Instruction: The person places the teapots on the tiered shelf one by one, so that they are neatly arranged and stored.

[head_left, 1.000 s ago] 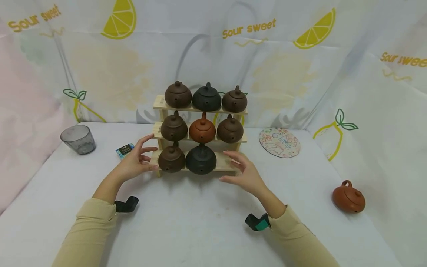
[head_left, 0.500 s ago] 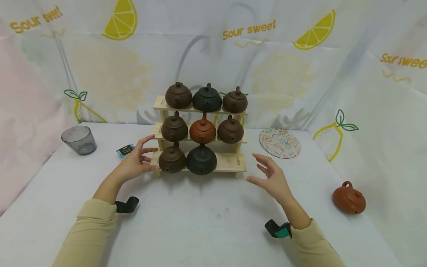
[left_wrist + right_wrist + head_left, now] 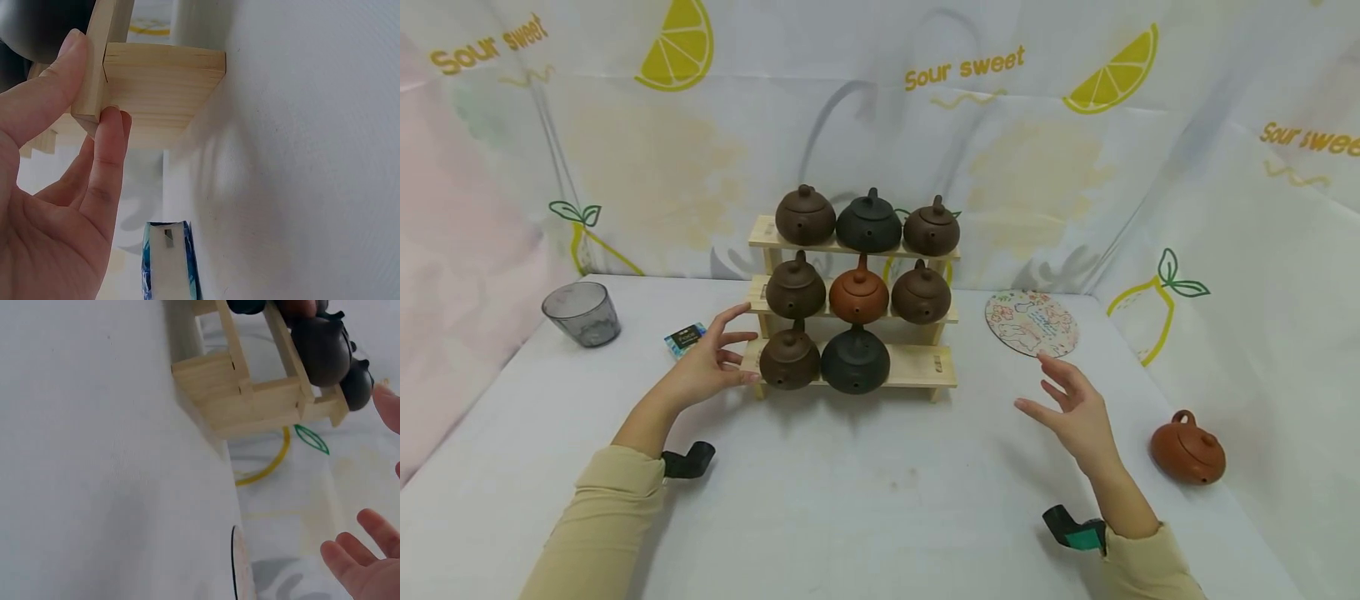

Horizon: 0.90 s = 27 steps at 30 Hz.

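Observation:
My left hand (image 3: 703,367) pinches the left end of the lowest board of a three-tier wooden display rack (image 3: 917,367). In the left wrist view its thumb lies on top of the board and the fingers bend beneath. Several small clay teapots stand on the tiers. The bottom one bears a brown teapot (image 3: 789,358) and a black teapot (image 3: 855,360), with bare wood to their right. An orange-red teapot (image 3: 858,292) sits mid-rack. My right hand (image 3: 1078,417) hangs above the table, fingers spread, holding nothing. Another red clay teapot (image 3: 1187,450) stands beyond it at the far right.
A grey see-through cup (image 3: 582,315) stands at the back left. Beside my left hand lies a small blue and black packet (image 3: 685,337). A round floral mat (image 3: 1032,323) lies right of the rack. Printed cloth (image 3: 865,108) hangs behind the white table (image 3: 850,500).
My right hand has moved right, away from the rack's lowest board and toward the red teapot at the far right. My left hand has stayed on the rack.

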Each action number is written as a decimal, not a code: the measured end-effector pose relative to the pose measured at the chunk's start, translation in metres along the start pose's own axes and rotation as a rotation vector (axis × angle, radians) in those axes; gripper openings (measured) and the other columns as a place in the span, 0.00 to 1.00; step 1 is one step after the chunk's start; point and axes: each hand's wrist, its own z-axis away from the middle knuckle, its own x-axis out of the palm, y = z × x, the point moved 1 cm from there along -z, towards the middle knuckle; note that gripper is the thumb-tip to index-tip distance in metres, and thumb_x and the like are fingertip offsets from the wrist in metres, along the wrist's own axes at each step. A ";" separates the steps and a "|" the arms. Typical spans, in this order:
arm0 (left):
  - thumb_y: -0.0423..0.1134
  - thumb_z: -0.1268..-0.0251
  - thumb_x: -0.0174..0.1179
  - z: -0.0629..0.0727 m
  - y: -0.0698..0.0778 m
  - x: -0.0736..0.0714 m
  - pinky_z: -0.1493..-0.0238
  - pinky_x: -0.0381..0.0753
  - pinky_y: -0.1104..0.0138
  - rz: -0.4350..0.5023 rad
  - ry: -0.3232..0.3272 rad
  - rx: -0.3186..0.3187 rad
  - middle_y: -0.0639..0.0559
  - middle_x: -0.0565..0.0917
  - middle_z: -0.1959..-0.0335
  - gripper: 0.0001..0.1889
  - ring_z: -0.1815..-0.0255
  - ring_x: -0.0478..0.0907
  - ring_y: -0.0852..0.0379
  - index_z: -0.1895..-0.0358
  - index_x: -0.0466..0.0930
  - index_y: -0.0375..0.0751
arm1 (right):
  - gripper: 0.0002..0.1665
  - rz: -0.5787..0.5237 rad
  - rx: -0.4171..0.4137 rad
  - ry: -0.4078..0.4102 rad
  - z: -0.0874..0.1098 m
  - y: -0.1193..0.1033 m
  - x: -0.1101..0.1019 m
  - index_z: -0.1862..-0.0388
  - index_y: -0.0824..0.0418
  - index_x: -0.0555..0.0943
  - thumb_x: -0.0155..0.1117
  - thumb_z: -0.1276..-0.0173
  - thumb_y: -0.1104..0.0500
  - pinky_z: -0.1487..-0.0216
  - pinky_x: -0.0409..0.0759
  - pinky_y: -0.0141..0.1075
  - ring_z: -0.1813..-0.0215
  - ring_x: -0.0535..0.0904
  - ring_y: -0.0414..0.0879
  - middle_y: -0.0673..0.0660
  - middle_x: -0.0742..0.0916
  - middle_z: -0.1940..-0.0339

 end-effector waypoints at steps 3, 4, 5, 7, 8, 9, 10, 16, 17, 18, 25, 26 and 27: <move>0.26 0.50 0.68 0.000 0.000 0.000 0.63 0.76 0.66 -0.001 -0.002 -0.001 0.30 0.64 0.37 0.54 0.58 0.73 0.42 0.26 0.40 0.55 | 0.37 0.044 0.066 0.024 0.003 0.002 -0.010 0.37 0.63 0.67 0.71 0.45 0.66 0.47 0.69 0.24 0.37 0.67 0.46 0.57 0.70 0.36; 0.26 0.50 0.68 -0.001 0.000 0.001 0.63 0.76 0.66 0.000 -0.004 0.000 0.30 0.64 0.37 0.54 0.58 0.73 0.42 0.26 0.40 0.55 | 0.38 0.056 0.089 0.032 0.004 0.002 -0.014 0.36 0.62 0.66 0.71 0.44 0.65 0.49 0.69 0.24 0.36 0.66 0.50 0.59 0.70 0.35; 0.26 0.49 0.68 -0.001 0.000 0.001 0.63 0.76 0.66 0.000 -0.006 -0.001 0.30 0.64 0.37 0.54 0.58 0.73 0.42 0.26 0.40 0.55 | 0.38 0.077 0.112 0.040 0.006 0.002 -0.018 0.35 0.60 0.66 0.71 0.43 0.63 0.50 0.70 0.23 0.36 0.66 0.54 0.60 0.69 0.34; 0.26 0.49 0.68 -0.001 -0.001 0.001 0.63 0.76 0.65 0.002 -0.009 0.000 0.30 0.64 0.37 0.54 0.58 0.74 0.41 0.26 0.39 0.55 | 0.39 0.106 0.149 0.058 0.009 0.002 -0.026 0.33 0.57 0.65 0.70 0.42 0.60 0.53 0.70 0.22 0.36 0.65 0.58 0.62 0.68 0.33; 0.26 0.49 0.68 -0.001 -0.001 0.001 0.63 0.76 0.65 0.001 -0.009 0.000 0.30 0.64 0.37 0.54 0.58 0.74 0.41 0.26 0.39 0.55 | 0.39 0.110 0.158 0.069 0.010 0.002 -0.029 0.33 0.56 0.65 0.70 0.42 0.60 0.54 0.71 0.22 0.36 0.65 0.58 0.62 0.67 0.33; 0.26 0.49 0.68 -0.001 -0.001 0.000 0.63 0.76 0.65 0.001 -0.009 0.000 0.29 0.64 0.37 0.54 0.58 0.74 0.41 0.26 0.39 0.55 | 0.39 0.119 0.164 0.080 0.011 0.002 -0.033 0.33 0.55 0.65 0.69 0.41 0.59 0.54 0.71 0.21 0.36 0.66 0.56 0.62 0.67 0.33; 0.27 0.49 0.68 -0.001 -0.001 0.000 0.63 0.76 0.65 -0.002 -0.008 0.001 0.29 0.64 0.37 0.54 0.57 0.74 0.41 0.26 0.39 0.55 | 0.38 0.124 0.165 0.093 0.012 0.002 -0.036 0.33 0.54 0.65 0.69 0.41 0.60 0.55 0.71 0.21 0.36 0.66 0.54 0.61 0.68 0.33; 0.27 0.49 0.68 -0.001 -0.001 0.000 0.62 0.76 0.65 -0.018 -0.004 0.007 0.28 0.63 0.37 0.53 0.57 0.74 0.40 0.26 0.39 0.55 | 0.41 0.146 0.170 0.173 0.012 0.041 -0.064 0.33 0.53 0.66 0.72 0.44 0.60 0.56 0.71 0.21 0.36 0.67 0.50 0.56 0.68 0.33; 0.27 0.49 0.68 -0.001 -0.001 0.000 0.62 0.76 0.65 -0.020 -0.004 0.006 0.28 0.63 0.37 0.53 0.57 0.74 0.40 0.26 0.40 0.54 | 0.41 0.156 0.171 0.187 0.011 0.056 -0.071 0.32 0.51 0.66 0.72 0.44 0.58 0.56 0.71 0.21 0.36 0.67 0.50 0.55 0.68 0.33; 0.27 0.49 0.68 -0.001 -0.001 0.000 0.62 0.76 0.65 -0.022 -0.003 0.005 0.28 0.63 0.37 0.53 0.57 0.74 0.40 0.26 0.40 0.54 | 0.42 0.161 0.175 0.201 0.010 0.070 -0.078 0.32 0.49 0.66 0.73 0.45 0.57 0.56 0.71 0.21 0.36 0.68 0.50 0.54 0.69 0.33; 0.26 0.49 0.68 0.000 -0.002 -0.001 0.62 0.76 0.64 -0.022 -0.003 -0.004 0.28 0.63 0.37 0.53 0.57 0.74 0.41 0.26 0.39 0.55 | 0.44 0.137 0.230 0.268 0.012 0.109 -0.109 0.33 0.46 0.66 0.75 0.48 0.55 0.59 0.71 0.19 0.36 0.67 0.47 0.49 0.68 0.33; 0.26 0.49 0.68 0.000 -0.001 -0.001 0.62 0.76 0.64 -0.020 -0.003 -0.004 0.28 0.63 0.37 0.53 0.57 0.74 0.40 0.26 0.39 0.54 | 0.44 0.122 0.237 0.278 0.013 0.108 -0.112 0.33 0.47 0.66 0.75 0.49 0.56 0.58 0.71 0.19 0.36 0.67 0.46 0.49 0.69 0.33; 0.26 0.49 0.68 -0.001 -0.001 0.000 0.62 0.76 0.64 -0.017 -0.003 -0.006 0.28 0.63 0.37 0.53 0.57 0.74 0.40 0.26 0.39 0.55 | 0.44 0.124 0.243 0.290 0.014 0.108 -0.115 0.33 0.47 0.67 0.76 0.49 0.56 0.58 0.70 0.19 0.37 0.68 0.44 0.49 0.69 0.33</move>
